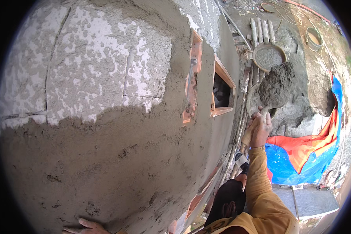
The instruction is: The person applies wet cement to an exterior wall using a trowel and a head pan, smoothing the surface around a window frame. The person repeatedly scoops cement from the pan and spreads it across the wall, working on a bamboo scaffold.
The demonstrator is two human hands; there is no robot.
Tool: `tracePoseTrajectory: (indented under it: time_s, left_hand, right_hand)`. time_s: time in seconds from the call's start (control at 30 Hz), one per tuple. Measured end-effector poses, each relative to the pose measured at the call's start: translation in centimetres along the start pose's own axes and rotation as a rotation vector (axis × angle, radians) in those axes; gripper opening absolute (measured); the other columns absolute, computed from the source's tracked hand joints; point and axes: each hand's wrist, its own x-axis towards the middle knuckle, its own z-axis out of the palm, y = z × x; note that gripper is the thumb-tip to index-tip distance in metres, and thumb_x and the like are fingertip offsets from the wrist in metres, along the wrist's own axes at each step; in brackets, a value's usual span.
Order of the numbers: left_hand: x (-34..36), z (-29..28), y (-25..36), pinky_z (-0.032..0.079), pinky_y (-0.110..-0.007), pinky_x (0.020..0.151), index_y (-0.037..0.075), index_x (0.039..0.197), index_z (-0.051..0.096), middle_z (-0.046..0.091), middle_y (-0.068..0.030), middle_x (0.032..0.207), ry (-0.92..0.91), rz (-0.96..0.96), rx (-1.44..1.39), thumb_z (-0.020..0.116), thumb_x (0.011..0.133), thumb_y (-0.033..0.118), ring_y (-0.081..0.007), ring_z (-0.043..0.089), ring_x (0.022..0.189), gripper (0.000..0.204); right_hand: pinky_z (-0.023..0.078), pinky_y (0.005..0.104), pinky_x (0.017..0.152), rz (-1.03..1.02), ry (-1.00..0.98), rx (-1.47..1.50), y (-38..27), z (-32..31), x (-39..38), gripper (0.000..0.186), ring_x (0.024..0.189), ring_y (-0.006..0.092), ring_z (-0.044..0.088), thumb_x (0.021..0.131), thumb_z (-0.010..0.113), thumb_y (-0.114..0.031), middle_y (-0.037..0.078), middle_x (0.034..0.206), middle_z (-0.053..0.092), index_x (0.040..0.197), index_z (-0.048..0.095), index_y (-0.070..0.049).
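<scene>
Here, my right hand point(261, 128) is wrapped tight around the wooden handle of a trowel point(267, 99). I hold it up and out, away from the wall point(105, 97). The trowel blade is full. A big grey lump of wet mortar point(277, 82) sits piled on top of it.

My left hand point(85, 226) is low down at the bottom edge. It lies flat on the wall with the fingers spread out. It holds nothing. It touches the fresh grey mortar there.

The lower part of the wall is covered in wet, rough mortar. The upper part is patchy, white and grey, with thin cracks in it. Beside the wall's edge I see two window frames point(206, 82) made of orange wood.

Far below on the ground is a round pan point(269, 57) with grey mortar inside. It is just above the trowel in my view. A blue and orange sheet point(308, 152) lies on the ground near it. My sleeve point(261, 187) is yellow.
</scene>
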Motion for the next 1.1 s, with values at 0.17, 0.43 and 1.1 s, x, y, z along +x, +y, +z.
tracePoseTrajectory:
  time_s: [0.17,0.43,1.1]
  left_hand:
    - [-0.3,1.2,-0.8,0.021,-0.055,0.104,0.003,0.136,0.031,0.026,-0.0154,0.143,0.089,-0.104,-0.132,0.037,0.086,0.062,-0.0334,0.023,0.133,0.077]
    - [1.2,-2.0,0.1,0.022,-0.056,0.102,-0.003,0.136,0.026,0.023,-0.0258,0.141,-0.016,-0.091,-0.103,0.040,0.088,0.054,-0.0413,0.023,0.130,0.076]
    - [-11.1,-1.6,22.1,0.022,-0.056,0.102,-0.003,0.136,0.027,0.024,-0.0251,0.141,-0.144,0.355,-0.374,0.039,0.088,0.055,-0.0404,0.023,0.130,0.076]
  right_hand:
    - [0.046,0.0310,0.067,-0.460,0.218,-0.353,-0.4,14.7,-0.3,0.038,0.074,0.0207,0.058,0.081,0.060,-0.014,0.012,0.086,0.060,0.110,0.048,0.007]
    - [0.046,0.0437,0.074,-0.079,-0.536,-0.616,3.7,14.9,-15.2,0.042,0.089,0.0415,0.057,0.080,0.059,-0.025,0.025,0.095,0.059,0.110,0.047,0.002]
    - [0.050,0.0336,0.054,0.536,0.072,-0.908,32.0,-25.5,28.7,0.014,0.058,0.0209,0.059,0.075,0.058,-0.018,0.011,0.074,0.061,0.081,0.060,-0.006]
